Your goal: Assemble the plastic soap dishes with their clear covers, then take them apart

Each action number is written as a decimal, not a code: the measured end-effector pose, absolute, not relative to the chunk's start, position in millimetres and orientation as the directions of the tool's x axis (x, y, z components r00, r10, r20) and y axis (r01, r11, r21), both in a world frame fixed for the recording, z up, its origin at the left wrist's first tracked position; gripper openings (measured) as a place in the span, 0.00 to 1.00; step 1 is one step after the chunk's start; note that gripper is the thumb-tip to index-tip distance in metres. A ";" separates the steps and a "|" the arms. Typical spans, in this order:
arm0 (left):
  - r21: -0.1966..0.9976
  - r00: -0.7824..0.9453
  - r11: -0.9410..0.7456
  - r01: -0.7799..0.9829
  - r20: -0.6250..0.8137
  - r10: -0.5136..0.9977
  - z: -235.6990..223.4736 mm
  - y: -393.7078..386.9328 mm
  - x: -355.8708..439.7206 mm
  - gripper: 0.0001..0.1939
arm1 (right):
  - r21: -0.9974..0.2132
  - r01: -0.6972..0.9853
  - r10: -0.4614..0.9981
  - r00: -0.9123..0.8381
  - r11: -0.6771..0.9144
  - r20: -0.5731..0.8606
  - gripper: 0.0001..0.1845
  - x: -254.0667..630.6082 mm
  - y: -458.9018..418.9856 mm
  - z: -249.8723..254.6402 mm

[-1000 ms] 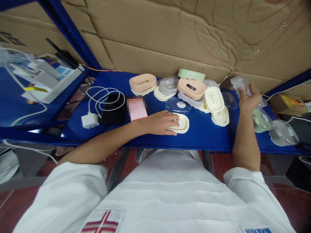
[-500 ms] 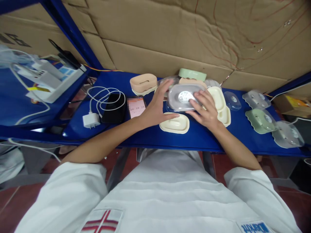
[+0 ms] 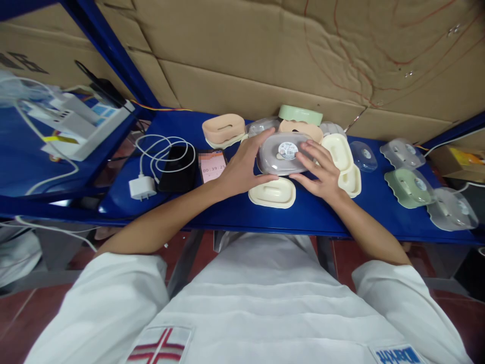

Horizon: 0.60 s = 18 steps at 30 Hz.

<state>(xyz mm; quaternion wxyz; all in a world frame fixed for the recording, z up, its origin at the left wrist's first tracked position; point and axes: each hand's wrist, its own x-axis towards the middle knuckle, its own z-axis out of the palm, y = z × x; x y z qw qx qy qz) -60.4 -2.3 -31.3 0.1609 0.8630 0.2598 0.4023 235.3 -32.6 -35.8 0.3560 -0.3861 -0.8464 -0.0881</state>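
A grey soap box (image 3: 270,159) with a clear lid and a round white label lies in front of me between my two hands. My left hand (image 3: 244,169) grips its left side, fingers at the far edge and thumb at the near one. From the right, my right hand (image 3: 321,172) holds it, fingertips over the lid and thumb at the near edge. Just below lies a cream oval tray (image 3: 272,193). More cream trays (image 3: 339,153) lie beside my right hand. Behind the box sits a peach wavy-edged piece (image 3: 301,130).
At the back are a peach box part (image 3: 224,129) and a green one (image 3: 301,115). Lidded boxes (image 3: 411,188) and a clear lid (image 3: 362,156) lie to the right. A phone (image 3: 212,166), white charger (image 3: 142,187) and black block (image 3: 176,172) are left. Cardboard (image 3: 242,55) stands behind.
The clear-lidded box has tilted and settled slightly lower, and its label shows more sharply. Both hands stay around it, with only small finger shifts.
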 end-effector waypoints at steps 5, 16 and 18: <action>0.462 0.550 -0.811 0.359 0.597 0.584 -33.6 4.0 -63.6 0.56 | -0.221 0.729 0.631 -0.351 0.648 0.692 0.36 232.4 -32.0 -34.9; 0.402 0.541 -0.814 0.420 0.609 0.580 -37.1 10.4 -66.9 0.51 | -0.348 0.920 0.653 0.153 0.181 0.742 0.38 345.6 11.4 -25.9; 0.408 0.537 -0.802 0.436 0.597 0.596 -36.6 9.3 -66.8 0.50 | -0.396 0.912 0.719 0.204 0.107 0.665 0.35 364.9 21.4 -36.2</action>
